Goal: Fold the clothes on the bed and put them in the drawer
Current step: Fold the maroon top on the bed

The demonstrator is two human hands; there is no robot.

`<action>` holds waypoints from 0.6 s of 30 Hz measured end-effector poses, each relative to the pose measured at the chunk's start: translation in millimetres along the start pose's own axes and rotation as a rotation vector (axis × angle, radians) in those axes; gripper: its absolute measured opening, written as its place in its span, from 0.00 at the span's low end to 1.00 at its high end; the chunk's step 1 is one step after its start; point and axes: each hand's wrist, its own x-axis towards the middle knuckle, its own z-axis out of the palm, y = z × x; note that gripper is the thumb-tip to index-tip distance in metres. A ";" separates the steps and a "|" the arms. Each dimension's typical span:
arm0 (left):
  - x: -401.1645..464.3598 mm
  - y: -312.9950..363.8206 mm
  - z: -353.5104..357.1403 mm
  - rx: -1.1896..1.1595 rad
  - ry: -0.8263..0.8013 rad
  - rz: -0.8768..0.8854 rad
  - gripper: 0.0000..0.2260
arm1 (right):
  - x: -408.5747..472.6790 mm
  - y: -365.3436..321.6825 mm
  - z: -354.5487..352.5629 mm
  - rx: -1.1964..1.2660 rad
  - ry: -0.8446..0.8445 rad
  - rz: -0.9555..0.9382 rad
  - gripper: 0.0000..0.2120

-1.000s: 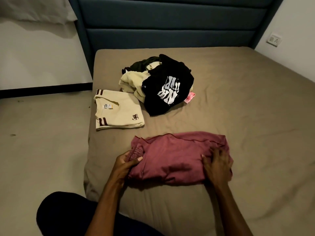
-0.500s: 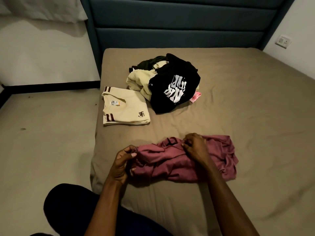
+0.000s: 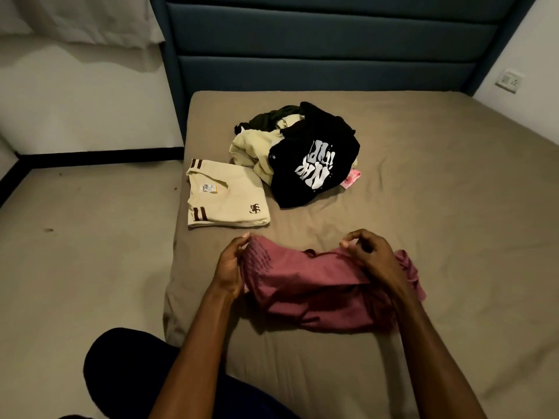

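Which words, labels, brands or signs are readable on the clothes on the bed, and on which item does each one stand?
Black shirt: large white stylised lettering, seen upside down and crumpled; it cannot be read with certainty.
Folded cream shirt: neck label with print too small to read.
Folded cream shirt: small dark emblem, a figure, no readable letters.
Pink item: a faint pattern, no readable text.
Maroon garment: no text visible.
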 end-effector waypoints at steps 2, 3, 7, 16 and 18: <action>5.6 7.5 8.1 0.228 -0.057 -0.074 0.21 | -0.5 2.9 -7.0 -0.219 -0.083 -0.017 0.27; 6.2 8.5 5.8 0.358 -0.094 -0.089 0.26 | -2.2 7.7 -7.7 -0.304 -0.056 -0.033 0.29; 2.4 -3.5 -20.0 0.654 -0.221 -0.106 0.33 | -27.7 26.2 1.6 -0.168 0.314 0.007 0.04; -26.3 -29.4 -73.6 0.515 -0.140 -0.083 0.15 | -72.9 43.3 25.9 0.013 0.111 0.098 0.13; -31.3 -25.0 -72.3 0.428 -0.101 -0.048 0.09 | -72.4 40.5 22.8 -0.012 0.028 0.058 0.16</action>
